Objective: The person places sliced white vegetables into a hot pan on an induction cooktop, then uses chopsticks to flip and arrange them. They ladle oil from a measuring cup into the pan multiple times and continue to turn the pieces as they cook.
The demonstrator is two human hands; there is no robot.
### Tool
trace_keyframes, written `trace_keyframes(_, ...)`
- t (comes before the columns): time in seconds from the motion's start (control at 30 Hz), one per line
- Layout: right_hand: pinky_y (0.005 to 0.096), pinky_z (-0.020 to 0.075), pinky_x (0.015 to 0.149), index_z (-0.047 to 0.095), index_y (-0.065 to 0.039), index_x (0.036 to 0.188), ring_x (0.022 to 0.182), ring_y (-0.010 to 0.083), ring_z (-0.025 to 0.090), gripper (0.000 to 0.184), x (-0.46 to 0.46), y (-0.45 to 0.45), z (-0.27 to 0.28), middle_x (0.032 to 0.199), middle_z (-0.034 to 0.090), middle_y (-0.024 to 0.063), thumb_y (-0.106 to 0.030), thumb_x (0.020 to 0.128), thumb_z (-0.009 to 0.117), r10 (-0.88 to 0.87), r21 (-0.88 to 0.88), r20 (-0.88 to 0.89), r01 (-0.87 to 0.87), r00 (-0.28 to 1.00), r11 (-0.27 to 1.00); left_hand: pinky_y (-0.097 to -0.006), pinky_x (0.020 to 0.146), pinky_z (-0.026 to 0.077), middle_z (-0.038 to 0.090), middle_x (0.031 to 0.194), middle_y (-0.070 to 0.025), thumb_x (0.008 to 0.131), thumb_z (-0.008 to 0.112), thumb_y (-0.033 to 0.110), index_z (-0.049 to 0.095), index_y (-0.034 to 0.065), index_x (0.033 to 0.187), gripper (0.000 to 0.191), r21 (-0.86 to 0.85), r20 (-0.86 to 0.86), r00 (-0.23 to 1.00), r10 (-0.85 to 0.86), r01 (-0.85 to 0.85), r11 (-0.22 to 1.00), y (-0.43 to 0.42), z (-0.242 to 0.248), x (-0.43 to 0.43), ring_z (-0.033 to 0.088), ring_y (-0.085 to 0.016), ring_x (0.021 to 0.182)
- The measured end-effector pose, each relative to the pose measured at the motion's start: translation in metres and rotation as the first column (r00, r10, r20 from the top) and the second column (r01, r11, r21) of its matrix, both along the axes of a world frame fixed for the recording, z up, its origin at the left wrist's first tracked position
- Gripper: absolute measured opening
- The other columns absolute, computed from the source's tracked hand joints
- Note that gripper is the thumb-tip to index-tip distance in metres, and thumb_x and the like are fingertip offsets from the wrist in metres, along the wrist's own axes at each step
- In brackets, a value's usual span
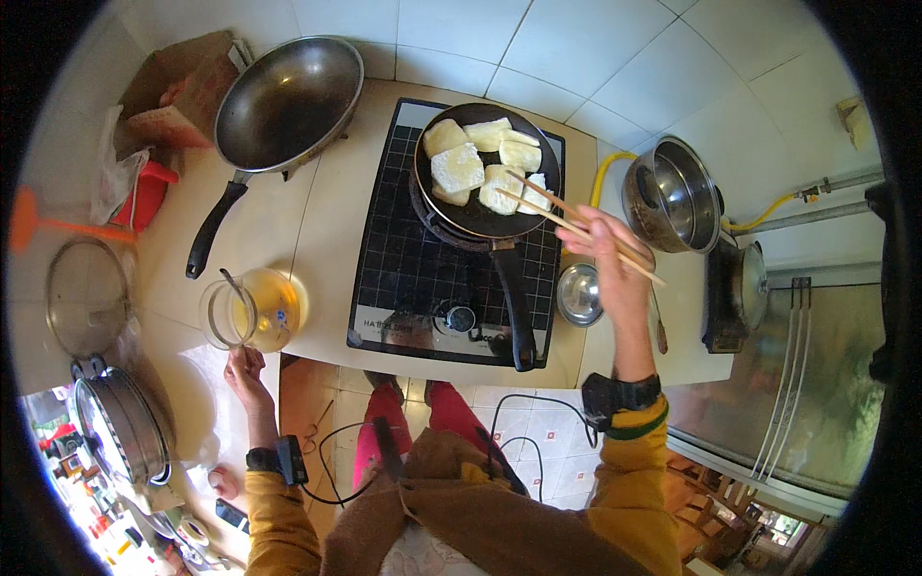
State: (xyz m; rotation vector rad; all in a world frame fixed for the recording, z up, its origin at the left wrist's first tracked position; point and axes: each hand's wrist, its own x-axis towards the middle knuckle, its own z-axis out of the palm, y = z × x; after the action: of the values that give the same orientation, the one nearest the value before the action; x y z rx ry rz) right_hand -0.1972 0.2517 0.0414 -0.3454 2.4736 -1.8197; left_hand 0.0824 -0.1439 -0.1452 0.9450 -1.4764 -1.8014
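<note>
In my right hand is a pair of wooden chopsticks, their tips at a pale slice in the frying pan. Several flat pale slices lie in this dark pan, some with a white coating. The pan stands on a black gas cooktop, its black handle toward me. My left hand has its fingers curled beside a glass jar of yellow liquid with a spoon handle in it. Whether those fingers grip the jar cannot be told.
An empty wok stands at the back left, near a cardboard box and a red container. Right of the cooktop are a small metal bowl, a steel pot and a yellow hose. A lidded pot is at left.
</note>
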Motion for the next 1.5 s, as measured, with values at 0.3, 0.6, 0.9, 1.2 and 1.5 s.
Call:
trace_keyframes(0.3, 0.0268, 0.0549, 0.072, 0.058, 0.007, 0.112, 0.085, 0.0227, 0.068, 0.034, -0.006, 0.017, -0.013, 0.096, 0.065, 0.0164, -0.022, 0.097, 0.047, -0.039, 0.024, 0.02, 0.038, 0.999, 0.999, -0.0228, 0.051, 0.029, 0.034, 0.059, 0.001, 0.091, 0.049, 0.034, 0.037, 0.0115, 0.065, 0.036, -0.008, -0.01, 1.0, 0.002, -0.002, 1.0, -0.001, -0.001, 0.0, 0.034, -0.009, 0.055)
trace_keyframes(0.6, 0.0294, 0.0553, 0.074, 0.054, 0.008, 0.115, 0.091, 0.0271, 0.066, 0.038, -0.002, 0.008, -0.006, 0.104, 0.062, 0.0212, -0.025, 0.097, 0.045, -0.064, -0.182, 0.027, 0.068, 0.998, 0.981, -0.0227, 0.052, 0.03, 0.036, 0.06, 0.0005, 0.091, 0.049, 0.033, 0.037, 0.0113, 0.065, 0.036, -0.001, -0.016, 1.0, 0.001, -0.001, 1.0, -0.001, -0.002, 0.001, 0.033, -0.009, 0.055)
trace_keyframes(0.9, 0.0286, 0.0544, 0.074, 0.054, 0.006, 0.114, 0.088, 0.025, 0.067, 0.043, -0.016, 0.005, 0.005, 0.106, 0.062, 0.0182, -0.031, 0.096, 0.047, -0.163, -0.157, 0.141, 0.184, 0.977, 0.97, -0.023, 0.052, 0.029, 0.036, 0.059, 0.0003, 0.091, 0.05, 0.032, 0.037, 0.0111, 0.064, 0.036, 0.004, -0.022, 0.999, -0.029, 0.029, 1.0, -0.001, 0.001, 0.0, 0.034, -0.009, 0.055)
trace_keyframes(1.2, 0.032, 0.0544, 0.081, 0.052, 0.008, 0.114, 0.092, 0.0282, 0.066, 0.042, -0.01, 0.013, -0.035, 0.106, 0.06, 0.0198, -0.029, 0.096, 0.048, -0.233, -0.367, 0.379, 0.376, 0.896, 0.851, -0.0225, 0.052, 0.029, 0.036, 0.059, 0.0004, 0.09, 0.049, 0.032, 0.037, 0.0114, 0.065, 0.035, -0.018, -0.002, 1.0, -0.026, 0.026, 0.999, 0.001, 0.005, -0.002, 0.034, -0.009, 0.056)
trace_keyframes(1.5, 0.0357, 0.0518, 0.088, 0.05, 0.011, 0.112, 0.098, 0.0311, 0.063, 0.044, -0.016, 0.014, -0.039, 0.107, 0.059, 0.0198, -0.03, 0.096, 0.047, -0.194, -0.432, 0.377, 0.357, 0.906, 0.828, -0.0225, 0.052, 0.03, 0.038, 0.059, 0.0006, 0.091, 0.05, 0.032, 0.039, 0.0114, 0.065, 0.035, 0.009, -0.019, 1.0, -0.019, 0.019, 1.0, -0.001, 0.003, 0.0, 0.035, -0.009, 0.055)
